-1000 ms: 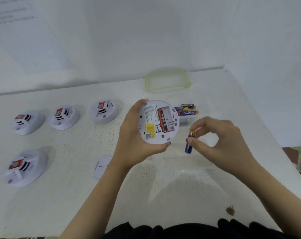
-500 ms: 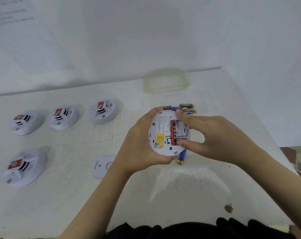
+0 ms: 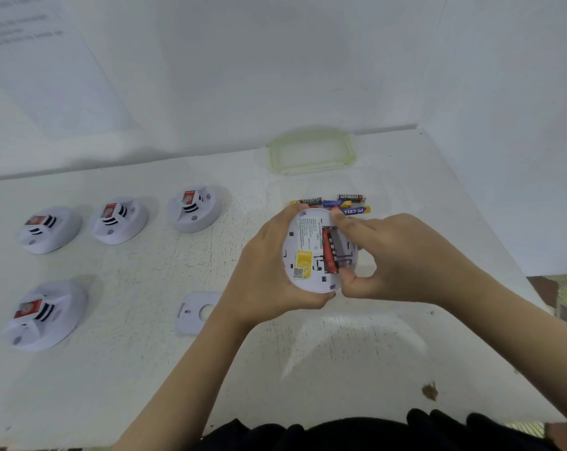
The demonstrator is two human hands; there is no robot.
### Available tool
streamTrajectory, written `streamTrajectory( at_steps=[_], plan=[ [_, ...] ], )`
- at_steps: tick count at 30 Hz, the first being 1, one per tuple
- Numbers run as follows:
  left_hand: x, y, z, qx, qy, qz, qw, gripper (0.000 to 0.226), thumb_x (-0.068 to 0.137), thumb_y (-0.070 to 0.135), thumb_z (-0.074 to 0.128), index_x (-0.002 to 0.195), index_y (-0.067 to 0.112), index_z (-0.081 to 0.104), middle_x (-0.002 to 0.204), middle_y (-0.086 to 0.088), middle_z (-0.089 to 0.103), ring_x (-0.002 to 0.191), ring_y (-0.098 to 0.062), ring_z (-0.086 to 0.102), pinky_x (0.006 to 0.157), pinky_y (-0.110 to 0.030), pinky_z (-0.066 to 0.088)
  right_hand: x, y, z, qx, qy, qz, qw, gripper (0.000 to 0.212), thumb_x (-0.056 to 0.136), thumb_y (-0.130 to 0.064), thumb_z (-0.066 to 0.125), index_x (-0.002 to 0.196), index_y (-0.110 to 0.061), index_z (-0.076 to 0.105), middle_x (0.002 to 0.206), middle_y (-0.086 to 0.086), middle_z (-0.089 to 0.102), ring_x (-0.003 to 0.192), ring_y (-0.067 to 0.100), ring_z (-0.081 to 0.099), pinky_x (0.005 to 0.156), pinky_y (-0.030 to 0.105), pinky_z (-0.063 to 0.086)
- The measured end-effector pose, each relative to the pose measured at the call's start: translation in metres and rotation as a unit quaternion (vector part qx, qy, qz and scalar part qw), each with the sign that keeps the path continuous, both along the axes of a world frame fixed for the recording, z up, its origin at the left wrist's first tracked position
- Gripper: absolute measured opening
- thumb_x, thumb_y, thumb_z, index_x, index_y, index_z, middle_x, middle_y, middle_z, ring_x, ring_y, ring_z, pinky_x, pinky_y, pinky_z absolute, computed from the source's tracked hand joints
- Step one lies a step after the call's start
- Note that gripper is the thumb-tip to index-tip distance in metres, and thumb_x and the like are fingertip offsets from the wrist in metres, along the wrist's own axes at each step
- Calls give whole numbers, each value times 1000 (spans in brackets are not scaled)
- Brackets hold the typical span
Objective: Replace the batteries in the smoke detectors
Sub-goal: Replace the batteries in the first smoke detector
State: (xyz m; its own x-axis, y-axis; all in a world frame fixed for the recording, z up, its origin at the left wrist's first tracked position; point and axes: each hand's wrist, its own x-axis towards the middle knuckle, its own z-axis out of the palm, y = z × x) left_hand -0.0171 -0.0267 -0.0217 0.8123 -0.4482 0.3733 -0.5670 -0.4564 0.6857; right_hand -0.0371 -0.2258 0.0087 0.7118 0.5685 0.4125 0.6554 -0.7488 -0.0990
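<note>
Head view first and only: gripping the detector [image 3: 308, 255] in the left hand [image 3: 269, 271], fingers wrapped round its rim, back side up, held over the right half of the worktop [image 3: 145, 369] toward the far edge. Pinching across the open bay with the right hand [image 3: 405, 258], forefinger at the far end, thumb at the near end, the rest curled. Can't tell whether pressing a fresh one in under those tips. Seated alongside already, one red cell [image 3: 329, 252]. Now the risks: could go in the wrong way round, with the polarity marks hidden under the fingers. Could spring back out if not pushed fully home, then roll for the right edge. Could twist the detector out of a one-handed grip by pressing too hard. Easy too to mix fresh with spent in the loose cells [image 3: 350, 198] lying just beyond the detector. On to the surface: white, scuffed, flaking in patches, marked by a brown speck [image 3: 430, 390] near the front right. Laid out down the left side, face up, four spares [image 3: 194, 208]. Lying near the middle, a plate [image 3: 194, 312]. Parked at the far edge against the wall [image 3: 275, 60], a green-rimmed lid [image 3: 311, 153]. Boxed in by white walls meeting at the far right corner, with a blurred sheet [image 3: 31, 43] pinned up on the left.
</note>
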Motion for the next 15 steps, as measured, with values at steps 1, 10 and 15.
streamTrajectory(
  at_steps=[1,10,15],
  plan=[
    [1,1,0,-1,3,4,1000,91,54,42,83,133,21,43,119,17,56,109,-4,57,89,-23,51,-1,1,0,1,18,-4,1000,67,72,-40,48,117,8,60,72,1,69,51,6,28,46,8,13],
    [8,4,4,-23,-2,26,999,97,53,43,85,134,9,43,118,0,59,107,-20,61,85,-42,54,-3,-2,-16,86,56,-17,995,54,86,-52,48,127,-18,59,140,14,47,94,29,69,62,38,58],
    [13,9,5,-13,-14,43,999,97,54,44,83,134,9,42,120,7,57,109,-9,56,89,-29,52,-12,-4,-19,269,37,-25,962,23,90,-24,55,103,-15,72,127,1,59,120,12,56,95,27,49]
  ],
)
